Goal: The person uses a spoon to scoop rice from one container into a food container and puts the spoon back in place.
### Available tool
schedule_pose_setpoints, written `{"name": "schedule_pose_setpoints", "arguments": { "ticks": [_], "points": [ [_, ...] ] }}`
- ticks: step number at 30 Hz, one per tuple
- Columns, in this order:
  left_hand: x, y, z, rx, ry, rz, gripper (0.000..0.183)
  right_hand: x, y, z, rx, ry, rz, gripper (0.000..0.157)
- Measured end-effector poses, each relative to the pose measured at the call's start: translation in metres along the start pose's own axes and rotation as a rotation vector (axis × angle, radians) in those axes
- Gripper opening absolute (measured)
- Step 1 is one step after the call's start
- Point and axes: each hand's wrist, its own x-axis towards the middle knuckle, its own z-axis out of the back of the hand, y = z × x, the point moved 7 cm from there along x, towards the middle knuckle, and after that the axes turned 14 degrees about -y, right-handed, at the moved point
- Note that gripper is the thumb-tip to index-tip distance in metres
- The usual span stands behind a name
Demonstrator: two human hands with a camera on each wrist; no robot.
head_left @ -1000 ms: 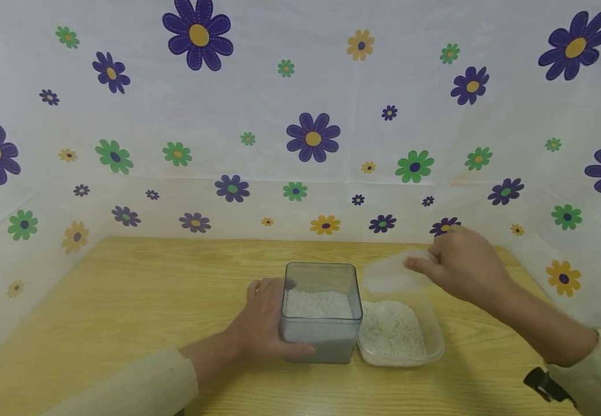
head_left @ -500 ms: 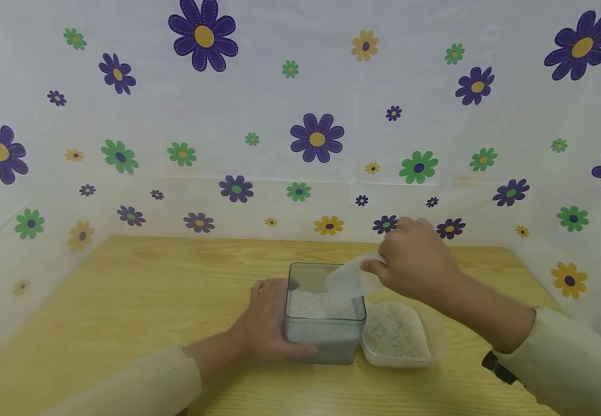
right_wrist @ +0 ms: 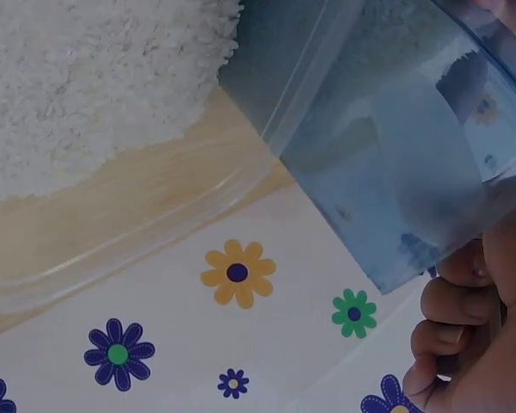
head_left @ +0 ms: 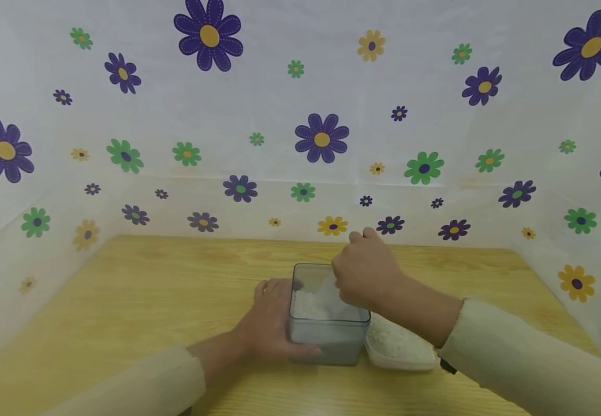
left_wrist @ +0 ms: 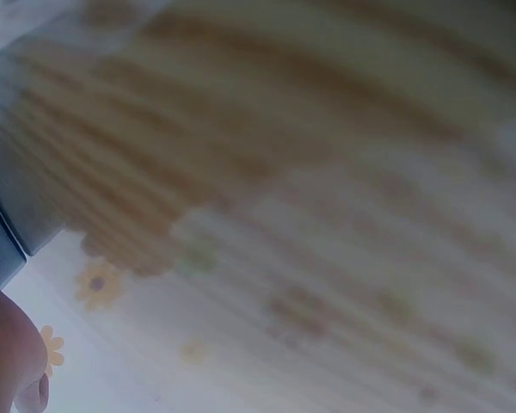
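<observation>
A grey see-through square container [head_left: 327,345], partly filled with white rice [head_left: 306,303], stands on the table. My left hand [head_left: 271,323] holds its left side, the thumb across the front face. Over the right part of its opening, my right hand [head_left: 368,273] grips a translucent white scoop [right_wrist: 426,163] by its handle. The scoop is tipped down inside the container, its blade seen through the wall in the right wrist view. Beside the container on the right sits a clear plastic tub [head_left: 403,363] of rice, partly hidden under my right forearm.
The wood-grain table [head_left: 175,283] carries both containers. A white flower-patterned cloth [head_left: 258,104] hangs behind the table and along both sides. A dark strap [head_left: 448,365] shows below the right sleeve, near the tub.
My right hand has swung left from above the tub to the grey container, lowering and tipping the scoop into it. My left hand keeps its hold on the container.
</observation>
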Motion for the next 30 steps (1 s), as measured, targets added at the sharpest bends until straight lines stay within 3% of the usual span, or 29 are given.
{"name": "schedule_pose_setpoints", "arguments": {
  "ticks": [5, 13, 30],
  "points": [
    [0.0, -0.002, 0.001, -0.002, 0.007, 0.006, 0.109, 0.001, 0.009, -0.013, 0.054, 0.054, -0.018, 0.033],
    [0.001, -0.004, 0.003, -0.006, 0.018, 0.016, 0.109, -0.004, 0.012, -0.015, 0.065, 0.016, -0.044, 0.038],
    [0.0, -0.004, 0.002, -0.004, -0.029, -0.042, 0.108, -0.01, 0.003, -0.016, 0.278, 0.028, -0.137, 0.049]
  ]
}}
